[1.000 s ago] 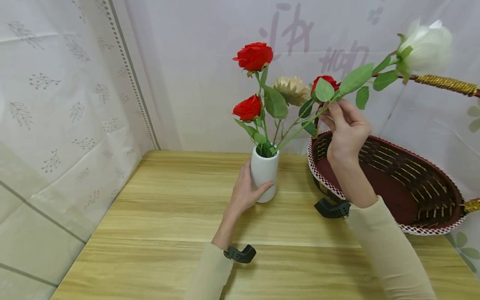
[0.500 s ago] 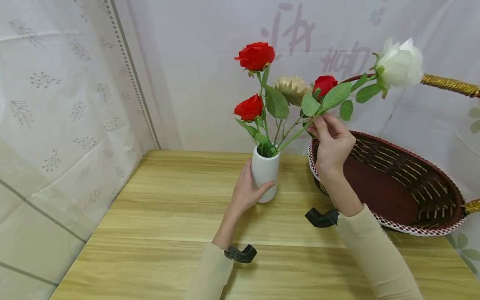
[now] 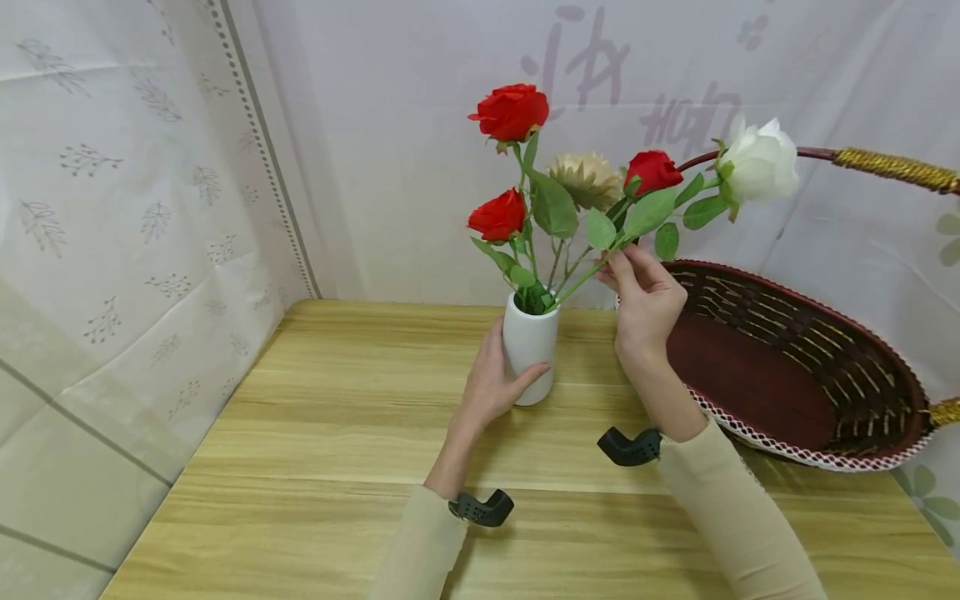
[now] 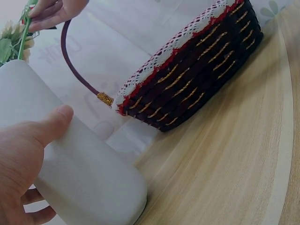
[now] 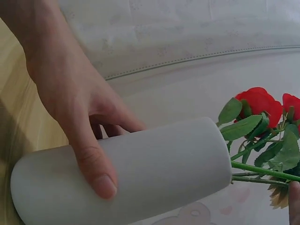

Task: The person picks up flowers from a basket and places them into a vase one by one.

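My left hand (image 3: 491, 375) wraps round a white vase (image 3: 531, 350) that stands upright on the table, thumb across its front. The left wrist view shows the thumb and curled fingers on the vase wall (image 4: 93, 173). With thumb and fingertips my right hand (image 3: 645, 304) pinches the green stem of a white rose (image 3: 761, 162). That stem slants down to the left, its lower end inside the vase mouth. Also in the vase are red roses (image 3: 512, 112) and a beige flower (image 3: 585, 179). The stem ends inside the vase are hidden.
A dark woven basket (image 3: 757, 379) with white lace trim and a gold-wrapped handle (image 3: 896, 169) stands on the right, behind my right forearm. Pale printed curtains (image 3: 390, 167) hang behind and to the left of the wooden table (image 3: 337, 400).
My right hand has moved down and left along with the white rose, whose stem has gone deeper into the vase. The left hand and the vase have stayed in place.
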`<move>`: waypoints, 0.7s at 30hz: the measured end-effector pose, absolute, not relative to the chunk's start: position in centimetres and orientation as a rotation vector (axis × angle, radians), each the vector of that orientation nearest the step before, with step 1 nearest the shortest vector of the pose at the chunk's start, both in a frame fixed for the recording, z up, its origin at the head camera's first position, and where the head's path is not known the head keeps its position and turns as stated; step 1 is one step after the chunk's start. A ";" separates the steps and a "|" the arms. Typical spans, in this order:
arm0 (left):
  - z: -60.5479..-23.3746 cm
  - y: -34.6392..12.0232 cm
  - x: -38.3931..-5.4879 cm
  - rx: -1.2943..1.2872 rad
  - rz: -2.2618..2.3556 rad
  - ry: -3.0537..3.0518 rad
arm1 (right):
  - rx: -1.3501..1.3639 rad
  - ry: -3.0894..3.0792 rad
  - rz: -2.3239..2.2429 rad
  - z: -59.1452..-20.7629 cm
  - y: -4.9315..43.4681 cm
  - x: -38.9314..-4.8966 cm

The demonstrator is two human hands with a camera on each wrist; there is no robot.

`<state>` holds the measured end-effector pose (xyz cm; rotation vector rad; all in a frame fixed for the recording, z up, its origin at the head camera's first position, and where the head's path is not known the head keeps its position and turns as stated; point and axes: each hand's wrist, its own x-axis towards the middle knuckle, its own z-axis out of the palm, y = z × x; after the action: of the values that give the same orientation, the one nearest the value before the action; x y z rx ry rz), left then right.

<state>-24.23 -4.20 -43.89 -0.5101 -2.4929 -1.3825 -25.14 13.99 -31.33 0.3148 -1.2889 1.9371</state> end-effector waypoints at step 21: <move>-43.8 -4.2 -24.3 -0.512 -1.374 -2.492 | 0.269 -1.307 1.984 -33.1 12.9 -25.2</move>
<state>-24.27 -4.16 -43.84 -0.5116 -2.4922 -1.3742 -25.20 12.91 -33.11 0.2689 -1.3072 1.9841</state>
